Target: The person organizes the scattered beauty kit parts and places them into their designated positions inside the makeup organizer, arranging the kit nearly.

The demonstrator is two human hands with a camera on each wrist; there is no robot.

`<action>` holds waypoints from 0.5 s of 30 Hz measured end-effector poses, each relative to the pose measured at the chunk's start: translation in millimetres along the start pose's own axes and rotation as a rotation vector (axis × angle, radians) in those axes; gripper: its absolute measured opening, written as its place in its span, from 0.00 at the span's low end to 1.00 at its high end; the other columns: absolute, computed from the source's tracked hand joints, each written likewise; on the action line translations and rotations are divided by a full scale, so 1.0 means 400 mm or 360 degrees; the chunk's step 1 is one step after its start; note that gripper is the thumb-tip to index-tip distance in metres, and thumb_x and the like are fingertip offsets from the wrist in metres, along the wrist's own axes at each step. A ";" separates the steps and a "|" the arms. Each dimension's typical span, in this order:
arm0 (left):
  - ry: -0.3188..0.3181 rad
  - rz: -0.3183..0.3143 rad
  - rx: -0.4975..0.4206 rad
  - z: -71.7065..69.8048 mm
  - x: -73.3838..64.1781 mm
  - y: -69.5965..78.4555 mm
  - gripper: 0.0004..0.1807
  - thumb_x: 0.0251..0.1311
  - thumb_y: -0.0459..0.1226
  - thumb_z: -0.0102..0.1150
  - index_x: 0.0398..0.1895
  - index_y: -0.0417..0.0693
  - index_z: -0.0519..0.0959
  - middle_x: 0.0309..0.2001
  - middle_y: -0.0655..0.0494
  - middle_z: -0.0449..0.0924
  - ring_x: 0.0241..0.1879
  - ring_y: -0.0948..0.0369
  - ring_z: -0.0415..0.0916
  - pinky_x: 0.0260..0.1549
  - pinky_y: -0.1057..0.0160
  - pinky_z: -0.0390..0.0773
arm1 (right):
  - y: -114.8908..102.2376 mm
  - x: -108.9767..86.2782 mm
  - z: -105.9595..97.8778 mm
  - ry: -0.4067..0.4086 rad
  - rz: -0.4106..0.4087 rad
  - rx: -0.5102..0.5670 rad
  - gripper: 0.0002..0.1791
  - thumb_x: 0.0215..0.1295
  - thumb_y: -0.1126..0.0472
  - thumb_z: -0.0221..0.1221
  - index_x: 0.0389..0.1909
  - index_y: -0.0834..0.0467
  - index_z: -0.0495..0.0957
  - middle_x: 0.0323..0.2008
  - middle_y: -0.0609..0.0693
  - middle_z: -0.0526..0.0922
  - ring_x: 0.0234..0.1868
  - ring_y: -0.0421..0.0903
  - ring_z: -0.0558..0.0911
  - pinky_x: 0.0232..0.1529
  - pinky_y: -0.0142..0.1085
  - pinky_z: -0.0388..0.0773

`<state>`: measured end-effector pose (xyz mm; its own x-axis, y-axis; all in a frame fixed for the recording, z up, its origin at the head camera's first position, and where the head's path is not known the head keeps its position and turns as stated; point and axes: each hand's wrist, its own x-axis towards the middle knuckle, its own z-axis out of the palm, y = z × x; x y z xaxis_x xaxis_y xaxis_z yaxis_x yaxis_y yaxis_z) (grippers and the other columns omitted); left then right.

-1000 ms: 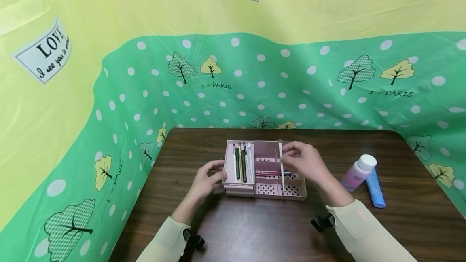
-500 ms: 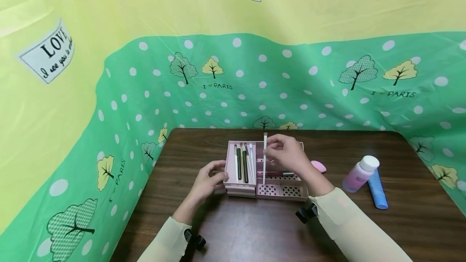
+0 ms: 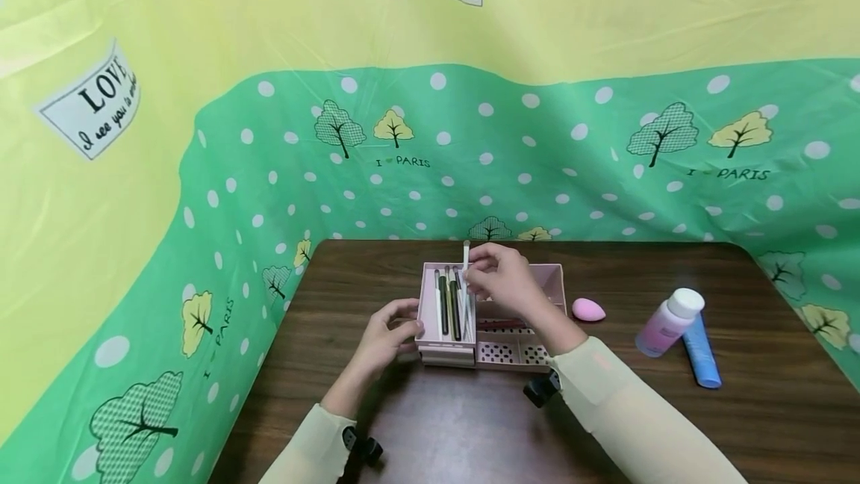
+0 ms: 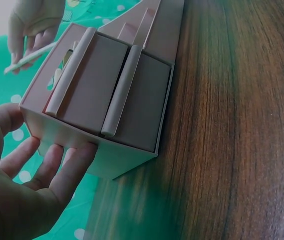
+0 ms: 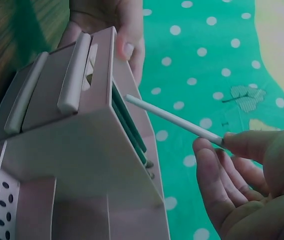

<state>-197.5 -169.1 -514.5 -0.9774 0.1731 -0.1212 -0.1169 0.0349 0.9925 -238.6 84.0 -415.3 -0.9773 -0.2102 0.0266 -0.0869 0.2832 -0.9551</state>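
Note:
My left hand (image 3: 381, 336) holds the left side of a pink makeup organizer (image 3: 446, 357), fingers against its outer wall and thumb at the top rim. My right hand (image 3: 505, 282) pinches a slim white makeup brush (image 5: 169, 118) near its bristle end, the bristles pointing up and away. The brush's handle end slants down over the organizer's left top tray, where several dark and pale brushes (image 3: 443, 308) lie side by side. Two drawers (image 4: 89, 82) with bar handles show in the left wrist view. A dark red pencil-like item (image 3: 500, 324) lies in the right compartments, partly hidden by my right hand.
A pink teardrop makeup sponge (image 3: 588, 310) lies right of the organizer on the brown wooden table (image 3: 302, 364). Farther right stand a pink bottle with a white cap (image 3: 670, 322) and, lying beside it, a blue tube (image 3: 702, 355). A patterned green and yellow curtain (image 3: 376, 200) surrounds the table.
My right hand has carried the white brush leftward from above the right compartments to the left tray. The sponge has come into view from behind the right arm. My left hand stays put.

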 end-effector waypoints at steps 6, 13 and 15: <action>0.0008 -0.0007 -0.0011 0.001 0.000 -0.003 0.25 0.64 0.32 0.65 0.65 0.43 0.76 0.53 0.41 0.76 0.44 0.58 0.81 0.44 0.46 0.88 | -0.003 0.014 0.038 0.0031 0.0035 0.0018 0.16 0.67 0.68 0.65 0.53 0.65 0.77 0.42 0.61 0.88 0.37 0.62 0.88 0.35 0.47 0.89; -0.0006 -0.0019 -0.0032 -0.003 0.005 -0.006 0.24 0.64 0.32 0.65 0.64 0.44 0.77 0.54 0.40 0.75 0.46 0.58 0.81 0.45 0.46 0.87 | 0.010 0.031 0.076 0.0057 0.0064 0.0070 0.15 0.67 0.69 0.65 0.53 0.64 0.77 0.40 0.60 0.88 0.34 0.59 0.89 0.37 0.49 0.89; -0.0009 -0.0020 -0.0042 -0.003 0.006 -0.006 0.24 0.64 0.32 0.65 0.64 0.44 0.77 0.54 0.41 0.75 0.46 0.58 0.81 0.44 0.47 0.87 | 0.016 0.034 0.087 0.0049 0.0069 0.0072 0.14 0.67 0.69 0.64 0.52 0.64 0.77 0.40 0.60 0.88 0.33 0.57 0.89 0.36 0.49 0.89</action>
<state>-199.6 -169.9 -517.3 -0.9748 0.1784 -0.1338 -0.1339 0.0114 0.9909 -245.5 50.4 -431.3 -0.9855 -0.1698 -0.0067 -0.0363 0.2489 -0.9678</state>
